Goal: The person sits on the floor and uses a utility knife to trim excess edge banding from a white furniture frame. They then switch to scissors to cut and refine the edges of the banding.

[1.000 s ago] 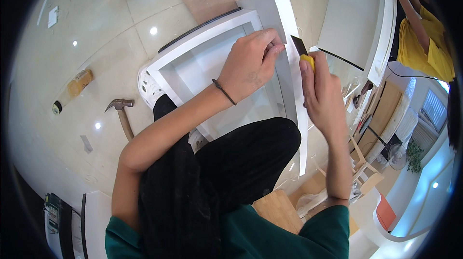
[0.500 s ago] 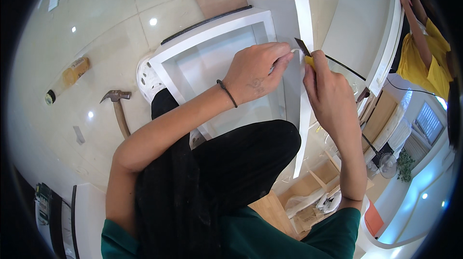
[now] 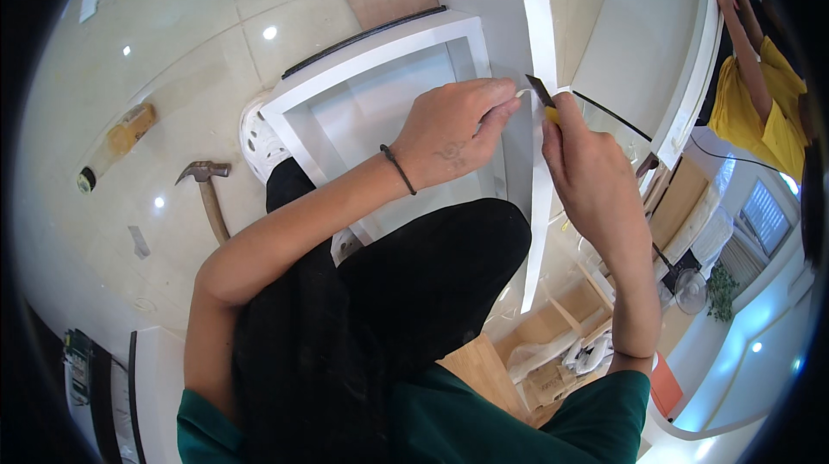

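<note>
My left hand (image 3: pixel 453 129) is closed in a pinch, with a thin white strip (image 3: pixel 522 92) between thumb and fingers. Wrapped around the yellow handle of a utility knife (image 3: pixel 541 92), my right hand (image 3: pixel 594 170) sits just to the right. The dark blade is out, pointing up and left, close by the strip; whether it touches cannot be made out. Both hands are above a white box-like cabinet (image 3: pixel 371 49), along the white-edged panel (image 3: pixel 541 58) on its right side. My bent knee partly hides the cabinet's near end.
A claw hammer (image 3: pixel 207 192) and a plastic bottle (image 3: pixel 121 143) lie on the tiled floor to the left. A long white panel (image 3: pixel 643 32) stands at the upper right, near a person in yellow (image 3: pixel 760 92). Wooden compartments (image 3: pixel 553 326) holding plastic wrap are at the lower right.
The whole view has shifted slightly. Against the cabinet, the knife has moved a little toward me and right; my left hand keeps its pinch in nearly the same place.
</note>
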Motion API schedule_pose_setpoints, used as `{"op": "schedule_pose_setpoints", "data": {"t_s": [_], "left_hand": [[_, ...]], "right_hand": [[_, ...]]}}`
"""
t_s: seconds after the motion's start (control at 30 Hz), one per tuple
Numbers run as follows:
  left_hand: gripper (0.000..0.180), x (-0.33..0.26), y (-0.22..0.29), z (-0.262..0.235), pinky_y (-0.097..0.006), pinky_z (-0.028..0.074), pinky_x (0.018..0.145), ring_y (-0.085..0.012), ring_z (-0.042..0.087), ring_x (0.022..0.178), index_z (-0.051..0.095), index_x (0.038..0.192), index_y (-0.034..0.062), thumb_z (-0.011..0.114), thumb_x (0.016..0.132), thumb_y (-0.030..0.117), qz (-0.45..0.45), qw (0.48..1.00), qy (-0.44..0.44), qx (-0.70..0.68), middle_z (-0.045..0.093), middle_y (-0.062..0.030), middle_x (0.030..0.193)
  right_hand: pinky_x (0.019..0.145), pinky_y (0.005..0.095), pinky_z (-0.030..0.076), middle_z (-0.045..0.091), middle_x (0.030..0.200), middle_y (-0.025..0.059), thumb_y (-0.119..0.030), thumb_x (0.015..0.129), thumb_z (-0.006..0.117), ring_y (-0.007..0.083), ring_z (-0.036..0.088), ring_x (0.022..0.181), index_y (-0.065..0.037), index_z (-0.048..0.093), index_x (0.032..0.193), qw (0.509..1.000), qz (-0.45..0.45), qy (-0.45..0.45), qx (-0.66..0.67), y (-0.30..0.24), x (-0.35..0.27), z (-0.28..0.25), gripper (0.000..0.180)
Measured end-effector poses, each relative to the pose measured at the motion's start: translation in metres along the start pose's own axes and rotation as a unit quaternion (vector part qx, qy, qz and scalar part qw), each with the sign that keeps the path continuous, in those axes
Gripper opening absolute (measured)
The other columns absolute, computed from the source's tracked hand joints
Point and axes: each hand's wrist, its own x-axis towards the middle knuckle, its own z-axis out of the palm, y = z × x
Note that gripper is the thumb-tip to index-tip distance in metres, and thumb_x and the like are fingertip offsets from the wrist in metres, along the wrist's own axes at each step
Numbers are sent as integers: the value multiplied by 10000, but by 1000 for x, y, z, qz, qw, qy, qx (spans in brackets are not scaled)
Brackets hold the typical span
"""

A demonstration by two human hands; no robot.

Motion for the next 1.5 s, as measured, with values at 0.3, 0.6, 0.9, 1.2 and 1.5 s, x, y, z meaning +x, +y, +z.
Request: {"op": "schedule_pose_setpoints", "data": {"t_s": [0.3, 0.6, 0.9, 1.2, 1.5], "left_hand": [[185, 3, -5, -7, -450, 437, 610, -408, 556, 699, 548, 853, 16, 565, 979, 149, 50, 998, -8, 27, 551, -189, 742], [152, 0, -5, -10, -461, 449, 626, -408, 574, 730, 569, 875, 17, 568, 969, 137, 43, 999, -22, 26, 576, -185, 764], [131, -6, -10, -13, -454, 456, 652, -393, 577, 737, 587, 893, 24, 569, 967, 131, 50, 997, -45, 35, 589, -176, 776], [91, 2, -4, -7, -433, 474, 691, -331, 619, 751, 660, 957, 48, 596, 949, 113, 88, 988, 28, 125, 661, -135, 822], [140, 11, 0, 3, -313, 530, 699, -235, 662, 748, 655, 1007, 6, 661, 951, 134, 52, 998, 34, -26, 694, -120, 863]], "right_hand": [[564, 506, 529, 600, 597, 221, -189, 1018, 525, 431, 648, 602, -37, 502, 1130, 1000, 1, -27, 6, 0, 6, 0, 190], [568, 516, 519, 595, 599, 234, -178, 1017, 522, 442, 637, 594, -17, 492, 1125, 999, -23, -30, 24, 1, 9, -3, 196], [628, 532, 487, 617, 689, 265, -217, 1041, 499, 461, 625, 665, -23, 488, 1166, 998, -15, -60, -21, -6, 18, -8, 231], [541, 491, 498, 601, 599, 201, -164, 1013, 533, 429, 637, 582, -38, 489, 1094, 997, -10, 29, 73, -5, -4, -1, 157], [528, 448, 478, 588, 579, 180, -183, 1013, 533, 393, 631, 552, -60, 524, 1114, 992, 42, 75, 97, 7, -23, 13, 159]]}}
